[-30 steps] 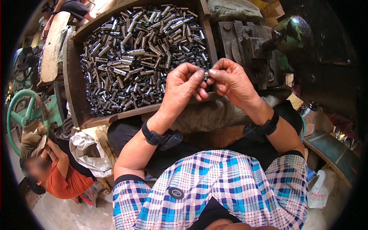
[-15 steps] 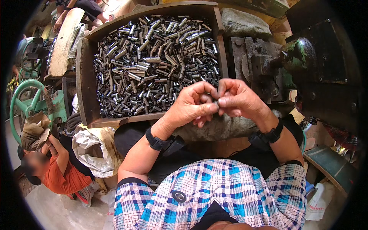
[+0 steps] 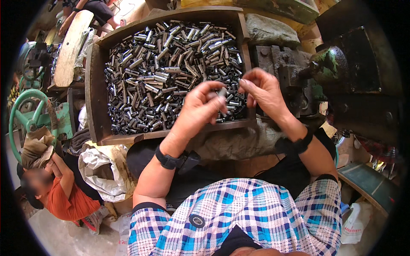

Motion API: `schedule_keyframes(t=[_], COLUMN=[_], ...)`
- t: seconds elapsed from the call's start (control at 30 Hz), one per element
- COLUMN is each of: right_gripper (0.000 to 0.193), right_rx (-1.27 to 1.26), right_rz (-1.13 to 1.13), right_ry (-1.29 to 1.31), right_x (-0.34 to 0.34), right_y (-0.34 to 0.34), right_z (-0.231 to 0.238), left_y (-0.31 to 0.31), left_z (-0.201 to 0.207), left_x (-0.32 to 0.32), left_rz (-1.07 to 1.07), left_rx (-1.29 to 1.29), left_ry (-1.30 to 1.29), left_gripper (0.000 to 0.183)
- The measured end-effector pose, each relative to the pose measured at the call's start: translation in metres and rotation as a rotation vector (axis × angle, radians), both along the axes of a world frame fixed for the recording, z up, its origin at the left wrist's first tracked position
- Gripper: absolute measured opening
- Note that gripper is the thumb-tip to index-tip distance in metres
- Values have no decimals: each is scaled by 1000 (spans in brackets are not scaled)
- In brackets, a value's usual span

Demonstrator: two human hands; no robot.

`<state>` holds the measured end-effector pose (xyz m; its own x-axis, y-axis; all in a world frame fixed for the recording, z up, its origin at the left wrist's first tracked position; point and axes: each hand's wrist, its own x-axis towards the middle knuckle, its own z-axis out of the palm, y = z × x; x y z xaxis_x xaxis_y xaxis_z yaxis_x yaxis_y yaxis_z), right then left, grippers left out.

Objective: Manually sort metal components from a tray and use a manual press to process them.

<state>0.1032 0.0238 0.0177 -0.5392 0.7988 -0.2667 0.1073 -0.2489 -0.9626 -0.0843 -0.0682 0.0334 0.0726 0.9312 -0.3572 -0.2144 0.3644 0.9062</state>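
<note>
Over the near right part of a wooden box [image 3: 95, 100] are both my hands, a short gap apart. My left hand [image 3: 197, 106] pinches a short metal tube [image 3: 222, 91] between thumb and fingertips, and the tube stands tilted. To its right, my right hand [image 3: 268, 94] has thumb and forefinger drawn together. Whether anything sits between those fingertips I cannot make out, as they are small and slightly blurred. Beneath and beyond the hands, the box holds a heap of loose short metal tubes [image 3: 158, 79], some shiny and some dark.
A dark, greasy machine [image 3: 331, 64] stands close on the right, beside my right hand. A grey cloth-like bundle [image 3: 271, 30] lies behind it. At left are a green handwheel [image 3: 32, 121], a white sack [image 3: 102, 170] and a seated person in orange [image 3: 70, 196].
My hands were together at the box's near edge; now they are apart and farther forward over the tubes. The tube now shows in my left fingers.
</note>
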Motion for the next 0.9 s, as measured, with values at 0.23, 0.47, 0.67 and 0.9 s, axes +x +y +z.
schedule_keyframes(t=[0.23, 0.47, 0.67, 0.9], right_gripper=[6, 12, 11, 18], right_rx=[1314, 1090, 1098, 1003], right_rz=[204, 251, 274, 176], right_ry=[-948, -901, -784, -449], right_x=[-37, -46, -37, -22], right_y=[32, 45, 42, 27], right_z=[-19, -13, -17, -11], left_y=[-1, -3, -4, 2], left_z=[-4, -10, -20, -22], left_x=[-25, -18, 2, 4], left_rz=[302, -12, -217, -404], left_rx=[-101, 250, 447, 456], left_ry=[-267, 716, 1331, 1479], left_gripper=[27, 14, 19, 14])
